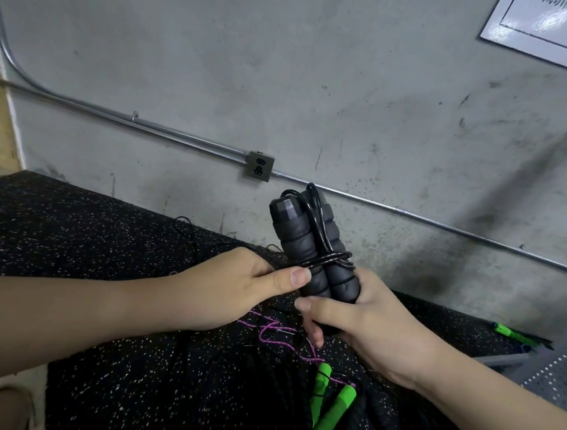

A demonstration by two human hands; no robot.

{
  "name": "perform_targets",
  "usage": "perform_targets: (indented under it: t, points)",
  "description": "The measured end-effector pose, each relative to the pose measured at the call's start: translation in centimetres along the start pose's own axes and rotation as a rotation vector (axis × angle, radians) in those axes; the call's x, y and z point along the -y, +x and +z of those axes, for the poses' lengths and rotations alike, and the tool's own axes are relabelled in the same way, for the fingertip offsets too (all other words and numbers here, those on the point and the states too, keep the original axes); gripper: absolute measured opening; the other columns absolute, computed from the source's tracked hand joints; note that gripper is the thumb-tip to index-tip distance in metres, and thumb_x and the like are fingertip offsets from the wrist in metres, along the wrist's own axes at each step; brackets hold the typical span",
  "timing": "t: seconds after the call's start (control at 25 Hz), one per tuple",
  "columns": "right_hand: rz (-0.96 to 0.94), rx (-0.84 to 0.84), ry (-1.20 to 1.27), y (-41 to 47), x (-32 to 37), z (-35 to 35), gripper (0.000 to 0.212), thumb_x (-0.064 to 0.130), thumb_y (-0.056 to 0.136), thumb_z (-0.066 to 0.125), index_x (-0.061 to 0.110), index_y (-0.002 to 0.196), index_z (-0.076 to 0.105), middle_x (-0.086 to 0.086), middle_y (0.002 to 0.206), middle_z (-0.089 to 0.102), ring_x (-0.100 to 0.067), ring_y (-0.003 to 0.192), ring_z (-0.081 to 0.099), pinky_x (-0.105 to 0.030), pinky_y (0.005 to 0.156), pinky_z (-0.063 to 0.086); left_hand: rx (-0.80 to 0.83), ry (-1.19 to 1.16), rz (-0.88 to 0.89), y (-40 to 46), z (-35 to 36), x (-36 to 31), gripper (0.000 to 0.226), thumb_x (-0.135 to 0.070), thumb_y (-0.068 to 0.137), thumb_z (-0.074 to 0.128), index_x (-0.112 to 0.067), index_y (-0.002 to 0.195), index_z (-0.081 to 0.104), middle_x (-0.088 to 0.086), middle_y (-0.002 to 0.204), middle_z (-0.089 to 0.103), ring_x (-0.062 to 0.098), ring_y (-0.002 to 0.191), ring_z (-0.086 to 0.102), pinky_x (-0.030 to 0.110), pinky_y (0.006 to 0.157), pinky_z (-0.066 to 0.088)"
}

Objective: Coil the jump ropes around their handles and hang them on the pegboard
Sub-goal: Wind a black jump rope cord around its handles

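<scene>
Unbranded, the black handles (313, 251) sit gripped in the right hand (368, 328); left hand (234, 289) fingers pinch their rope (331, 258).

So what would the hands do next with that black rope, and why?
Probably the left hand carries the black rope around the paired black handles again. Only a few turns sit there, and the right hand grips the handles' lower ends.

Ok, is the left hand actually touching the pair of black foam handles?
Touching. The head view shows the left hand with its thumb pressed against the side of the black foam handles, just below the thin black cord wrapped around them.
</scene>
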State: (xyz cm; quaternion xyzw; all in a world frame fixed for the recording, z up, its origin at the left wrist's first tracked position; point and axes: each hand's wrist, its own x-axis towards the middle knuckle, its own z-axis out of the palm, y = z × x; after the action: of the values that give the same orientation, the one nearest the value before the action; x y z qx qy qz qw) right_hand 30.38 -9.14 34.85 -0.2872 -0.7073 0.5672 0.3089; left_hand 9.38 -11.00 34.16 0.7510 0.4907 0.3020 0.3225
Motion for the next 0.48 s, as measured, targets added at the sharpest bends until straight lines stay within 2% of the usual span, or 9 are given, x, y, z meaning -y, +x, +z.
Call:
perform_targets:
  t: [0.12, 0.2, 0.28, 0.36, 0.48]
  points:
    - [-0.041, -0.076, -0.031, 0.1, -0.5, 0.0, 0.012, 0.008, 0.087, 0.07, 0.0, 0.084, 0.061, -0.018, 0.063, 0.052, -0.026, 0.059, 0.047, -0.03, 0.062, 0.047, -0.078, 0.034, -0.024, 0.3, 0.3, -0.1, 0.079, -0.085, 0.079, 0.039, -0.008, 0.064, 0.046, -0.004, 0.054, 0.033, 0.009, 0.051, 0.033, 0.03, 0.054, 0.026]
    - [-0.062, -0.137, -0.103, 0.3, -0.5, -0.1, 0.017, 0.011, 0.086, 0.071, 0.0, 0.08, 0.06, -0.016, 0.062, 0.053, -0.026, 0.06, 0.047, -0.032, 0.061, 0.045, -0.14, -0.01, -0.008, 0.6, 0.3, 0.0, 0.086, -0.084, 0.082, 0.046, 0.001, 0.074, 0.054, -0.005, 0.057, 0.04, 0.009, 0.055, 0.038, 0.038, 0.057, 0.032]
    - [-0.087, -0.193, -0.173, 0.4, -0.3, -0.1, 0.017, 0.01, 0.088, 0.072, 0.01, 0.075, 0.062, -0.011, 0.061, 0.054, -0.023, 0.06, 0.048, -0.03, 0.061, 0.045, -0.206, -0.028, 0.038, 0.6, 0.4, 0.0, 0.084, -0.086, 0.08, 0.05, -0.002, 0.076, 0.056, -0.008, 0.059, 0.04, 0.008, 0.057, 0.039, 0.039, 0.058, 0.035]
    - [-0.095, -0.225, -0.209, 0.5, -0.1, 0.1, 0.03, 0.006, 0.092, 0.072, 0.024, 0.069, 0.065, -0.004, 0.061, 0.055, -0.017, 0.06, 0.049, -0.025, 0.06, 0.044, -0.253, -0.002, 0.074, 0.4, 0.6, -0.5, 0.076, -0.082, 0.082, 0.051, -0.007, 0.072, 0.05, -0.012, 0.058, 0.036, 0.007, 0.056, 0.036, 0.031, 0.058, 0.034]
    - [-0.091, -0.267, -0.223, 0.6, 0.4, 1.0, 0.043, -0.002, 0.093, 0.066, 0.032, 0.068, 0.072, 0.011, 0.061, 0.063, 0.0, 0.058, 0.055, -0.014, 0.06, 0.042, -0.28, 0.013, 0.074, 0.3, 1.1, -1.7, 0.065, -0.08, 0.077, 0.05, -0.016, 0.068, 0.044, -0.013, 0.057, 0.037, 0.005, 0.053, 0.036, 0.024, 0.055, 0.032]
